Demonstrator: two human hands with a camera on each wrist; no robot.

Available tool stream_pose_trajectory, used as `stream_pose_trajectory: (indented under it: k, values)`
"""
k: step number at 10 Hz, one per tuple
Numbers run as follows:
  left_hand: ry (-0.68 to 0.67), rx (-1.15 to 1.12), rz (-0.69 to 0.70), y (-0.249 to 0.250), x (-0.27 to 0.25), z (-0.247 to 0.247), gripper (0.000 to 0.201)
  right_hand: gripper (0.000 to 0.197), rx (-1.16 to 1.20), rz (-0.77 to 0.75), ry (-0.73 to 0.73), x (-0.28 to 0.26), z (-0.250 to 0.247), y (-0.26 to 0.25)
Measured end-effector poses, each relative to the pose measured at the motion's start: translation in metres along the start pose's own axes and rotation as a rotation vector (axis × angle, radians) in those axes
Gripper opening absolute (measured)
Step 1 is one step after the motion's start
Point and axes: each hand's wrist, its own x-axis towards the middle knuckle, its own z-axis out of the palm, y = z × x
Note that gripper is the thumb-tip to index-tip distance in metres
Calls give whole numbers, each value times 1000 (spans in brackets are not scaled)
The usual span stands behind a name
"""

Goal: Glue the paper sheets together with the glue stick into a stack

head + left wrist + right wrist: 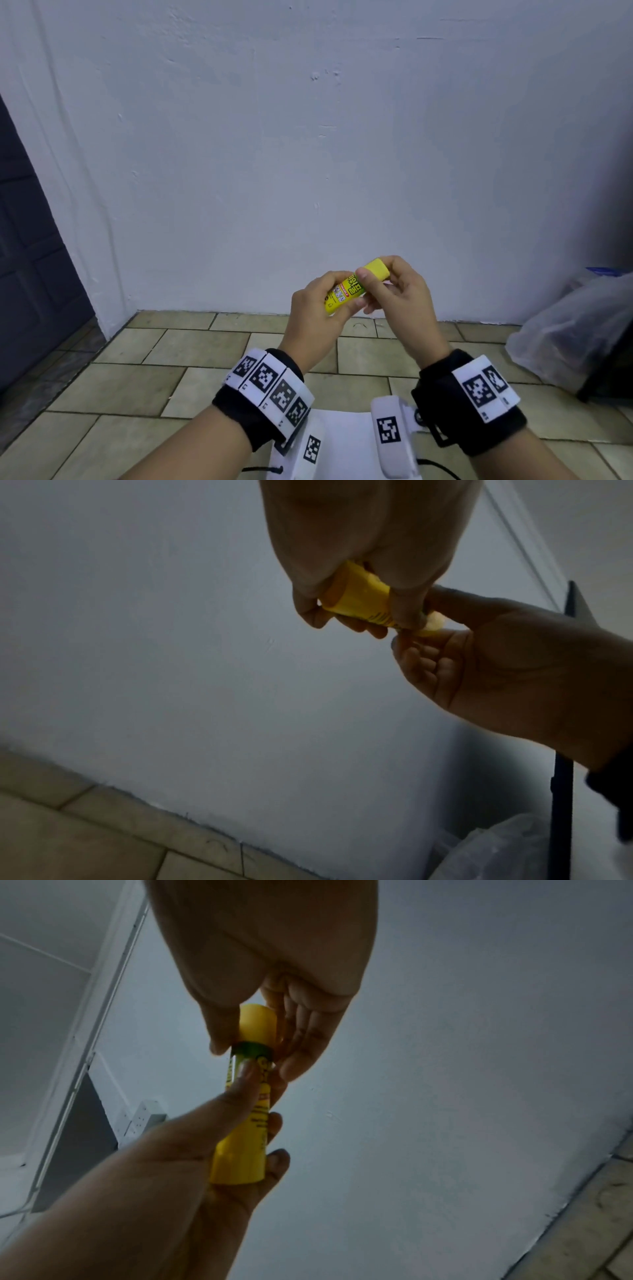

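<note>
A yellow glue stick is held in the air in front of the white wall, tilted up to the right. My left hand grips its labelled body. My right hand pinches its yellow cap, which sits on the tube. The right wrist view shows the cap between thumb and fingers, above the green band on the body. In the left wrist view the stick's base shows between my left fingers. White paper sheets lie on the floor below my wrists, partly hidden.
Beige floor tiles run to the white wall. A clear plastic bag stands at the right. A dark door is at the left. A white power strip lies by the wall.
</note>
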Motion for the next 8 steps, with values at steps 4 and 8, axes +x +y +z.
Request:
stream_pose_trajectory:
  k: [4,8]
  values:
    - [-261,421,-22,-27,-10,-13,59,22,-758,42,-161,-5,8,81]
    - [-295,377,-13,-32,-11,-10,41,58,-1083,268,-381,-24,12,122]
